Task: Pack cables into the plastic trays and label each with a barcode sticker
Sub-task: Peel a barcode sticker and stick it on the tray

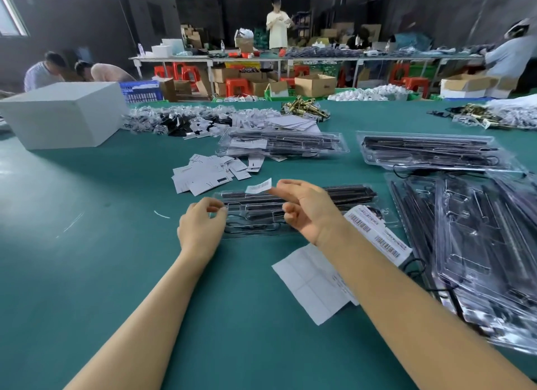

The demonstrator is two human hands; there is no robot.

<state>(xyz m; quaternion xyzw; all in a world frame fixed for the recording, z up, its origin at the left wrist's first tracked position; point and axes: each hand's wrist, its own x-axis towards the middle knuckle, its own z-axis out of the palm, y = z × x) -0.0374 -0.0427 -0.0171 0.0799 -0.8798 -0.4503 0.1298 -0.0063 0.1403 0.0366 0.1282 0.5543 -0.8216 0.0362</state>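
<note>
Two bare forearms reached in from the bottom edge over the green worktop (87, 273). Between the hands lay a clear plastic tray (290, 230) packed with black cables (343, 193), flat on the worktop straight ahead. The right hand (308, 212) hovered over the tray's middle, its extended fingers holding a small white barcode sticker (258, 186) by one end above the tray's far edge, the other fingers curled into the palm. The left hand (200, 224) sat at the tray's left end, thumb and fingers curled together at the rim; whether that grip pinched the plastic or only touched it could not be told.

Just right of the tray, partly under the right forearm, lay a sheet of barcode labels (377, 235), and nearer the camera a white backing sheet (308, 285) with its stickers gone. A loose heap of white paper slips (209, 171) lay beyond the tray to the left. Farther back rested two more packed trays, one in the middle (282, 145) and one to the right (430, 151), while a stack of clear trays (479, 244) spread along the right side. A white box (64, 113) stood at far left, and people worked at tables in the background.
</note>
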